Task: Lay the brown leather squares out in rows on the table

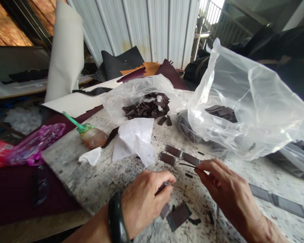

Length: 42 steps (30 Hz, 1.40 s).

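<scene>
My left hand (pixel 148 197), with a dark band on the wrist, closes its fingers round a small dark piece (pixel 164 186). To its right, my right hand (pixel 221 187) pinches a thin dark strip (pixel 188 165) between thumb and fingertips. Brown rectangular pieces with dark edges lie beyond the hands, among them one piece (pixel 172 151) at the back. Another brown rectangle (pixel 179 216) rests just below my left hand, beside small black scraps. The two hands are apart.
An open plastic bag (pixel 111 104) of brown pieces lies at the back; a larger clear bag (pixel 263 101) stands at right. White paper (pixel 136 138), a round container (pixel 93 136) with a green stick, and a row of dark rectangles (pixel 288 204) are on the worktable (pixel 73 168).
</scene>
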Tool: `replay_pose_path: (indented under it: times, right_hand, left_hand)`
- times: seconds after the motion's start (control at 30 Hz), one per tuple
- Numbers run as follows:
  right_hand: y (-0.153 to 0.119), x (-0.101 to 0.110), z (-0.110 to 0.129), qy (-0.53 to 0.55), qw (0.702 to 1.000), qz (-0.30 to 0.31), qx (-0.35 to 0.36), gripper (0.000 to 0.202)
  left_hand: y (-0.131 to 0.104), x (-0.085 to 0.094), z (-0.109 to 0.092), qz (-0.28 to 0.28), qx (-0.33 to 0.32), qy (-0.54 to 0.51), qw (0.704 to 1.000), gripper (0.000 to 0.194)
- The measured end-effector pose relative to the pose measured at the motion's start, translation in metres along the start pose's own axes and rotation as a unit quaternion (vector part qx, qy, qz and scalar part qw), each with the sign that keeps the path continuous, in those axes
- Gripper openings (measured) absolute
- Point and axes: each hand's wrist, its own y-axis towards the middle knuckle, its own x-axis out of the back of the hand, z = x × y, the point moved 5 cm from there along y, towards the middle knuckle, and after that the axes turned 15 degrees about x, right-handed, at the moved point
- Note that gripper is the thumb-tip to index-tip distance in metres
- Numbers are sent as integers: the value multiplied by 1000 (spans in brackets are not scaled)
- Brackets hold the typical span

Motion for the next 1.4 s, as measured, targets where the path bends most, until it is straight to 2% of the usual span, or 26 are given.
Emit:
replay_pose_path:
  times: [0.07, 0.13, 0.33, 0.47, 0.67, 0.83, 1.1, 1.27, 1.4]
  right_hand:
    - [-6, -2, 8, -68, 989, -3, 128, 16]
    - [-13, -5, 10, -107, 974, 7, 199, 17]
    - [-17, -2, 10, -124, 954, 7, 272, 21]
    - [-10, -1, 11, -122, 945, 10, 304, 20]
    - [-8, -6, 10, -160, 932, 36, 323, 31]
    - [-9, -6, 10, -174, 933, 51, 311, 37]
    - [-10, -4, 8, -147, 938, 35, 311, 33]
    - [-9, -3, 6, -139, 940, 13, 311, 30]
    - [-9, -6, 5, -157, 939, 27, 305, 29]
  left_hand:
    - [2, -3, 1, -20, -33, 20, 999, 31]
    - [2, -7, 0, -31, -55, 49, 997, 39]
    - [2, -20, -8, 6, -44, 161, 986, 56]
    - [3, -19, -12, -7, -38, 179, 983, 60]
    - [6, -21, -14, -4, -37, 237, 971, 58]
    - [9, -23, -18, 21, -24, 259, 965, 56]
    - [8, -22, -20, 19, -11, 269, 963, 57]
    - [7, -21, -18, 18, -32, 262, 964, 55]
    - [7, -19, -17, 3, -26, 274, 961, 58]
